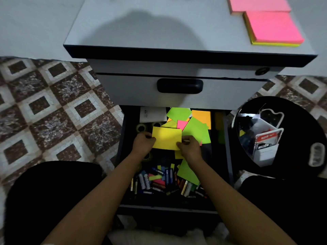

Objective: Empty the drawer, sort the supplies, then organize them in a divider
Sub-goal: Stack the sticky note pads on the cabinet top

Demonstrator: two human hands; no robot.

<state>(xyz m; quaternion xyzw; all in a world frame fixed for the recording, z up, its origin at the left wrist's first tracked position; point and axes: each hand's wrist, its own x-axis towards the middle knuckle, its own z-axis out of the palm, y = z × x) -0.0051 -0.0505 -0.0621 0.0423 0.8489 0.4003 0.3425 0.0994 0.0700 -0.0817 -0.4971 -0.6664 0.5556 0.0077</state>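
Dark-clad knees [44,200] sit at either side of the view, and two bare forearms reach between them into the open drawer [121,156]. The left hand [143,143] pinches the left edge of a yellow sheet [167,137] with curled fingers, and the right hand [190,149] pinches its lower right corner, so the sheet is held flat above the clutter in the middle of the drawer.

Under and behind it lie loose green sheets [196,129], an orange sheet [203,115], a small pink one [181,124] and a white card [153,114] against the back edge. Tape rolls [141,128] sit by the left wall, just beside the left hand. Batteries [146,181] crowd the near end against the drawer front (with coloured scraps mixed in).

The drawer walls close in on both wrists, and the closed drawer with its dark handle [180,86] overhangs the back. The grey cabinet top [141,23] is mostly bare, with pink pads [272,27] near its right edge. To the right, a clear divider box [265,138] stands on a round black surface, near the drawer's right wall. Patterned floor tiles [44,103] lie open to the left.
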